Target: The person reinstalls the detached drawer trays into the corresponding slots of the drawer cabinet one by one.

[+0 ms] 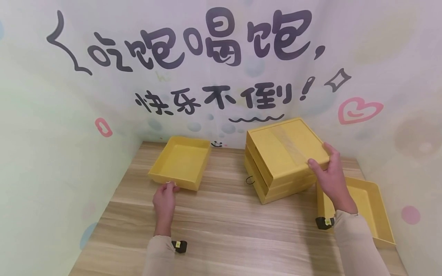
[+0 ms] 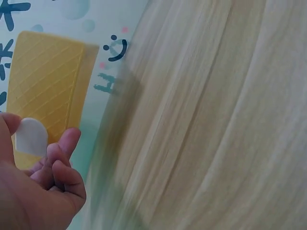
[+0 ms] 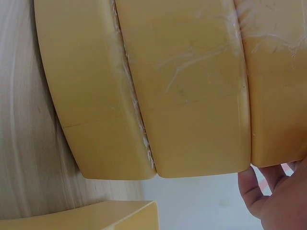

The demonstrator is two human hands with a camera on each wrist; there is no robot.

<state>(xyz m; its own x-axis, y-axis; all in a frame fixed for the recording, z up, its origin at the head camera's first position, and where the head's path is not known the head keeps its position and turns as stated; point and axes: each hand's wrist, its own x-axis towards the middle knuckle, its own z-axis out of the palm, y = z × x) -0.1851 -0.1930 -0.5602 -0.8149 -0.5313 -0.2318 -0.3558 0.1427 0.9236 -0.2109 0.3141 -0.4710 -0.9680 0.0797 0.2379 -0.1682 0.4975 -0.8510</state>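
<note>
A shallow yellow drawer (image 1: pixel 179 163) is at the back left, its open top facing up. My left hand (image 1: pixel 165 203) pinches the white rounded tab (image 2: pixel 31 137) on the drawer's front, which has a diamond pattern. To the right stands a yellow drawer cabinet (image 1: pixel 286 147) with stacked tiers and a strip of clear tape over its top. The right hand (image 1: pixel 331 176) grips the cabinet's near right top corner, thumb on the top and fingers over the edge. In the right wrist view, its fingertips are at the end of the upper tier (image 3: pixel 278 96).
A second yellow drawer (image 1: pixel 366 203) lies at the right, partly hidden behind the right forearm. A thin dark loop (image 1: pixel 249 180) sticks out from the cabinet's left side. Printed white sheeting (image 1: pixel 214 76) bounds the wood-grain table (image 1: pixel 224 230) at the back and sides.
</note>
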